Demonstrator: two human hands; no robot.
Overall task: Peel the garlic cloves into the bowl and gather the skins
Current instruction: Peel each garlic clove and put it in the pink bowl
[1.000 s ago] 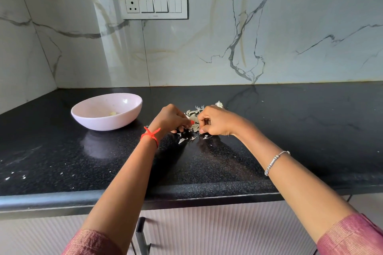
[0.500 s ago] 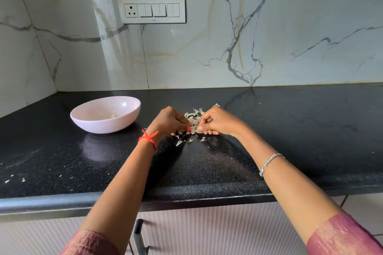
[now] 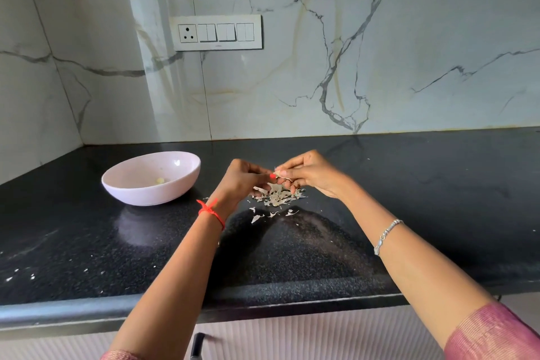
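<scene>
The garlic clove (image 3: 281,174) being worked on is up in the air, off to the right of the bowl (image 3: 146,194), pinched between both hands. The left hand (image 3: 242,181) and right hand (image 3: 312,175) each have their fingers curled in tight on it, tips meeting at that one small pale thing. It's too small to tell which bit is skin and which is garlic, honestly.

Straight under the hands, also right of the bowl, the pile of skins (image 3: 277,197) sits on the black bench (image 3: 409,199). A few stray flakes (image 3: 263,216) lie a bit nearer the person than the pile. The bowl has a peeled clove (image 3: 160,180) in it, maybe more, hard to say.

My take on doing this bit well: peel right above the pile so whatever comes off lands on it. Those skins look papery and light, so I'd guess any quick flick sends them skating over that shiny bench. Steady the clove with one hand and let the other tug the skin off in strips.

Once it's bare, the trip over to the bowl is short, so drop it in low rather than tossing it. The strays, plus the white flecks (image 3: 17,275) near the bench edge in front of the bowl, want sweeping in at the end.
</scene>
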